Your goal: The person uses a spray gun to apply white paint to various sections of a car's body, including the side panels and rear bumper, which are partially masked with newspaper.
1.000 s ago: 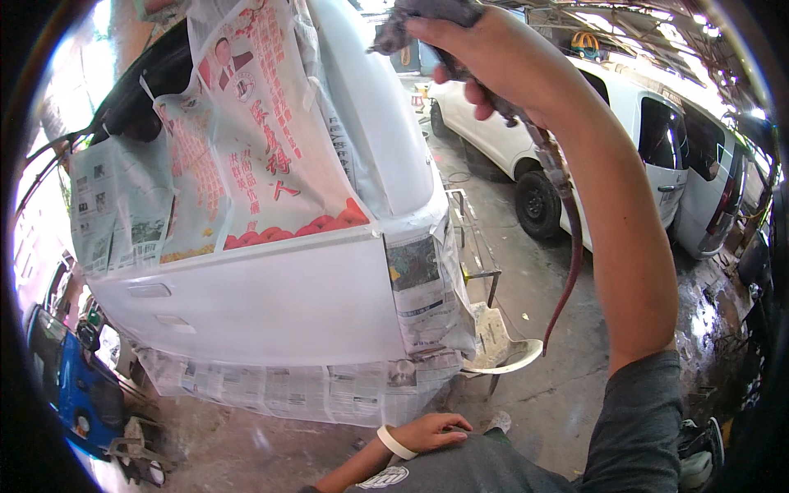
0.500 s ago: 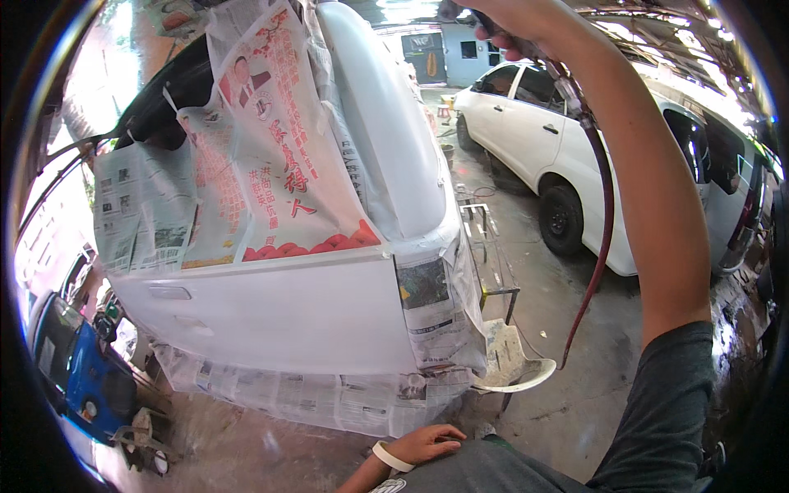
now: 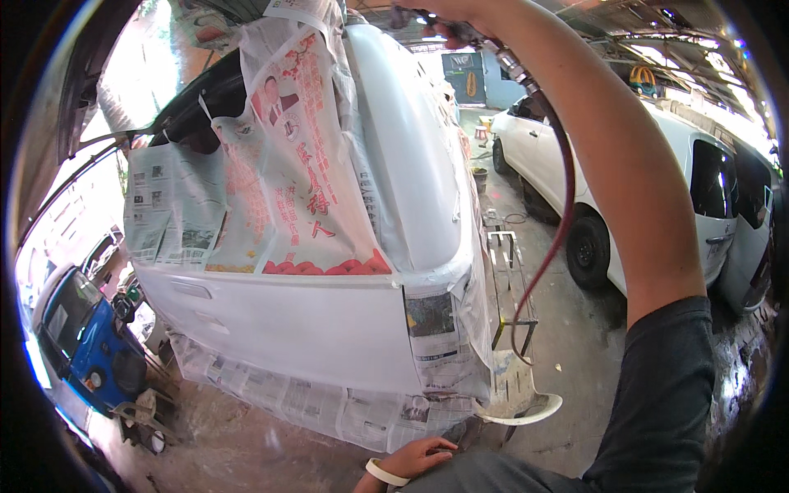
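Above the glossy white car (image 3: 329,329), right-hand fingers (image 3: 448,10) grip a hose-fed spray gun (image 3: 460,33); left hand (image 3: 415,456) rests open.

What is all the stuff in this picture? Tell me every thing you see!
Car being painted: one, white, middle, rear toward us.
Newspaper sheets: many, printed with red and grey, taped over the car's windows, tail light and lower edge.
Parked car: one, white, right side.
Small vehicle: one, blue, lower left.
Hose: one, dark red, hanging from the raised hand down to the floor.
Metal stand: one, grey, beside the masked car.
Plastic chair: one, white, by the car's rear corner.
Wristband: one, white, on the left wrist.
Left hand: low, bottom edge, holding nothing.
Right hand: raised at top, gripping a spray tool, mostly cut off.
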### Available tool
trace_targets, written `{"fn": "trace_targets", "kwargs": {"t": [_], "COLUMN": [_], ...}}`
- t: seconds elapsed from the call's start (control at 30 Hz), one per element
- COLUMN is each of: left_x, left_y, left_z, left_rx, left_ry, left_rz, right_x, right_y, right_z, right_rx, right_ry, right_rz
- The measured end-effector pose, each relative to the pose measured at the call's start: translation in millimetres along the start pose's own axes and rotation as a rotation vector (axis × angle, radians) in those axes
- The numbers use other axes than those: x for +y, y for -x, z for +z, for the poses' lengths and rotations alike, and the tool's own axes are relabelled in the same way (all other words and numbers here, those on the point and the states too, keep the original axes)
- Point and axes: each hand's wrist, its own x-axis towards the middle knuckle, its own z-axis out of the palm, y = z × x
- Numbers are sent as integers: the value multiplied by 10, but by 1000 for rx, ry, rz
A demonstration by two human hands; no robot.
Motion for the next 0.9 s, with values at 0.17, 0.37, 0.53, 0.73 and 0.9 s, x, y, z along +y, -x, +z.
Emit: {"fn": "trace_targets", "kwargs": {"t": [0.17,0.37,0.53,0.73,0.9], "left_x": [60,154,214,346,501], "left_y": [48,-13,-94,-149,-170], "left_z": [182,155,108,120,82], "left_rx": [296,313,292,388,375], "left_ry": [67,94,81,-59,17], "left_rz": [166,100,69,-17,-169], "right_x": [144,157,-74,179,323], "right_y": [-193,-567,-708,-1183,-1245], "right_z": [-336,-187,58,-317,-625], "right_rx": [202,122,-13,49,203], "right_ry": [198,-32,-135,63,118], "right_rz": [19,-26,-64,-115,-3]}}
